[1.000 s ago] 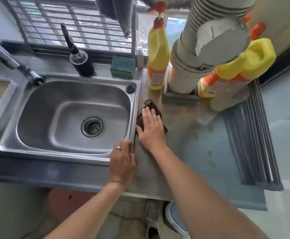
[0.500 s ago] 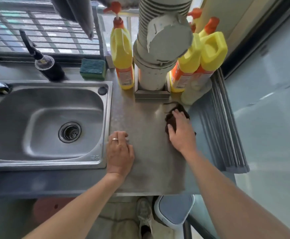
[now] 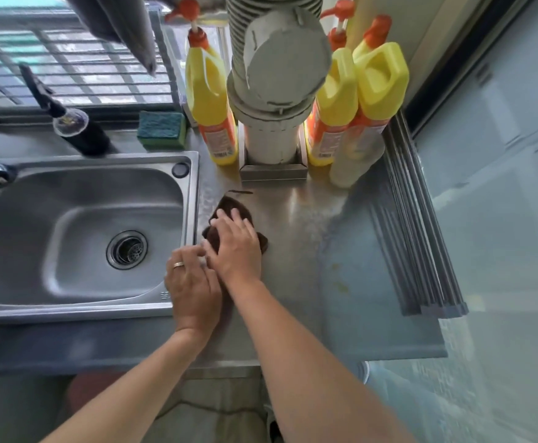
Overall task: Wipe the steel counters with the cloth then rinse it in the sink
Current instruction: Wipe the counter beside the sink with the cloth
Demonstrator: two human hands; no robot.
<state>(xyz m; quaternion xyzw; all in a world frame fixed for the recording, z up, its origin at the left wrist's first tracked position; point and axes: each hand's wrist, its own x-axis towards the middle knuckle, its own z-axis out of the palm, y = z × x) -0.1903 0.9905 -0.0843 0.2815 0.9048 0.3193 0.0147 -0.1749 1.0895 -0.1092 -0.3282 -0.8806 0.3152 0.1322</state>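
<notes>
**Cloth under the palm, right beside the sink**

We see the right hand (image 3: 237, 247) flat on the brown cloth (image 3: 229, 206), fingers (image 3: 226, 219) straight and slightly spread, pressing it onto the steel bench (image 3: 293, 238) just right of the sink (image 3: 79, 187). The cloth pokes out past the fingertips and to the right of the hand. The left hand (image 3: 192, 286), a ring on one finger, rests on the bench at the sink's near right corner, touching the right hand, its fingers loosely bent and holding nothing. At the back of the bench we have three yellow bottles (image 3: 208, 100) around a grey pipe (image 3: 274, 100), a green sponge (image 3: 162, 129) behind the sink, and a dark soap dispenser (image 3: 76, 129) to its left. A rolled rack (image 3: 414, 225) lies along the bench's right side.
</notes>
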